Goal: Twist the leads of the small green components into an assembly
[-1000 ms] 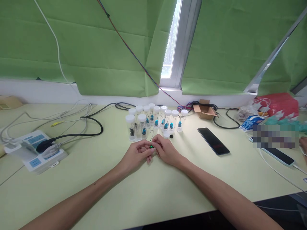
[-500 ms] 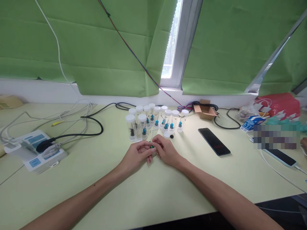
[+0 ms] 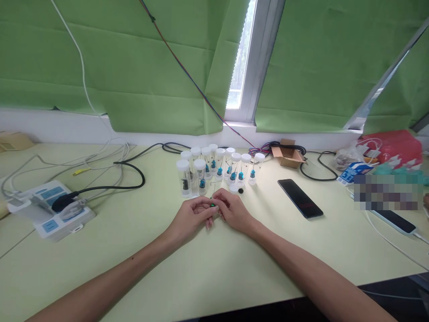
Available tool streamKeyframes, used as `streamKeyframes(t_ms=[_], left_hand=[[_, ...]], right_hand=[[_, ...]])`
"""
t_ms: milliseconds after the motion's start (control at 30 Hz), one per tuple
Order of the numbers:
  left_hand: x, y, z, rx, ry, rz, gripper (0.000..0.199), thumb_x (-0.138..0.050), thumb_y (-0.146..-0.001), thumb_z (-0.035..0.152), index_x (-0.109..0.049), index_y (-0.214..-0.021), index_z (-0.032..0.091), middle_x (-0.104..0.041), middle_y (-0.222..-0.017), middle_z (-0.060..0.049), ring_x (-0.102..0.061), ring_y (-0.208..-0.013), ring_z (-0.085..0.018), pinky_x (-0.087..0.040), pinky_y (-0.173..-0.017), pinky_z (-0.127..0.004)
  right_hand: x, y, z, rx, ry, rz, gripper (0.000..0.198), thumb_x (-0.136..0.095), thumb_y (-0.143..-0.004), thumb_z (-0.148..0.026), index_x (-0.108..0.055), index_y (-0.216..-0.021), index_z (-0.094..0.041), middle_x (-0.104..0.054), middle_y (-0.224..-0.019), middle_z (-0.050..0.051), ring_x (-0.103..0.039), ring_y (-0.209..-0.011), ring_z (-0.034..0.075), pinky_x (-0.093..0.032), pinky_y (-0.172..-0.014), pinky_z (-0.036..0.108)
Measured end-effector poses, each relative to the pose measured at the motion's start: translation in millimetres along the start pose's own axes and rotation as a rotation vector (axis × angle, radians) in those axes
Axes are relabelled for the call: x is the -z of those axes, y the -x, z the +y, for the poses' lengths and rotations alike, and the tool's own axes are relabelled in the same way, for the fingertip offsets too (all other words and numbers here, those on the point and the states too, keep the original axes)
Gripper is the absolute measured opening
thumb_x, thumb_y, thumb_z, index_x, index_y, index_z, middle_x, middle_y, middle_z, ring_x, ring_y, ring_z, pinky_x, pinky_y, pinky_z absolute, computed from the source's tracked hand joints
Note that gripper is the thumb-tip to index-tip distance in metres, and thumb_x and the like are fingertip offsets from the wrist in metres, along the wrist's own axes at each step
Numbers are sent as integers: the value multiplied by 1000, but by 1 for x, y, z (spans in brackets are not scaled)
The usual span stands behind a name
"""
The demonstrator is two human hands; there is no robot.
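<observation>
Between the thumb and fingers of the left hand (image 3: pixel 191 218) sits a small green part (image 3: pixel 212 205), pinched fast; the right hand (image 3: pixel 235 213) brings its fingertips up beside it – whether they clamp it too, I cannot tell. It looks light, stiff and perhaps fragile, best held by its sides, clear of the thin bent wire (image 3: pixel 215 188) just beyond the grip. Mostly covered, it shows dark – with a bright green glint.

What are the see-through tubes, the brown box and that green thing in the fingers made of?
Tubes: probably smooth plastic, since they're see-through, though glass is possible.
Their lids: likely matte plastic, evenly white and opaque.
Brown box: cardboard, dull with folded flaps.
Green thing: it glints, perhaps metal or glossy plastic; too small to tell.
</observation>
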State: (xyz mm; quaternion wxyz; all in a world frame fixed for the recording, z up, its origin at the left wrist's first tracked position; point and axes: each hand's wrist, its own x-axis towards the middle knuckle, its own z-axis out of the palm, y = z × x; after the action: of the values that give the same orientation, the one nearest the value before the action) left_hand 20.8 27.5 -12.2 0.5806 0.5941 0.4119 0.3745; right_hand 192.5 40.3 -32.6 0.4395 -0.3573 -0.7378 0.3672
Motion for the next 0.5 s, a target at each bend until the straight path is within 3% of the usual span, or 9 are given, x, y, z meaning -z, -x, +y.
streamKeyframes(t_ms=[500], left_hand=[[0, 1, 2, 16, 7, 19, 23, -71, -80, 33, -68, -93, 14, -66, -64, -1, -59, -52, -12, -49, -57, -25]], right_hand=[[1, 0, -1, -20, -28, -17, 16, -42, -96, -31, -52, -88, -21, -45, -59, -6, -42, -50, 10, -34, -52, 22]])
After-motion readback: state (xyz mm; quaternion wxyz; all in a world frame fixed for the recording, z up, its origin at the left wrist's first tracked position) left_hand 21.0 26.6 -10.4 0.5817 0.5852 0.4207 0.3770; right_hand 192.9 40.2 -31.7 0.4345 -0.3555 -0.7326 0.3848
